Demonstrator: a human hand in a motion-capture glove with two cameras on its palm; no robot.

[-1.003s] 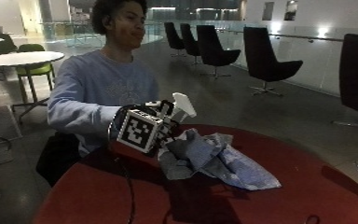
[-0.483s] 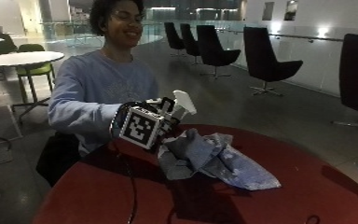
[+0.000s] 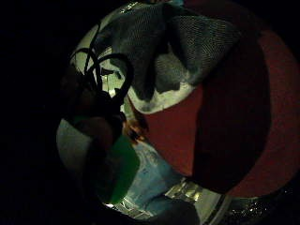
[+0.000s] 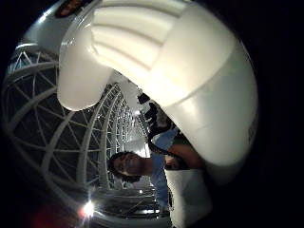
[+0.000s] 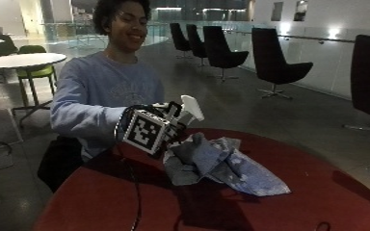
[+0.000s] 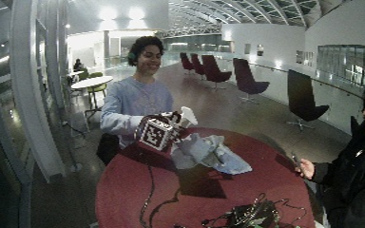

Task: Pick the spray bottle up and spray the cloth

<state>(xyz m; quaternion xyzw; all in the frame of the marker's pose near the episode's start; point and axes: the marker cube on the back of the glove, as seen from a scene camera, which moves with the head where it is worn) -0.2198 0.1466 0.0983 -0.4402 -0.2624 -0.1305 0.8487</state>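
Little had shifted since half a second earlier: the spray bottle point(image 5: 188, 109) stayed lifted in the gloved right hand point(image 5: 161, 129), fingers wrapped round its neck, white nozzle head point(image 4: 161, 71) filling the thumb-side view. Just beyond the grip, under the nozzle, the blue cloth point(image 5: 220, 163) lay bunched on the red table point(image 5: 313, 192). Step in hand, as judged: aiming, pick-up done. Next would call for squeezing the trigger with the nozzle toward the cloth. Liquid level in the bottle could not be made out.
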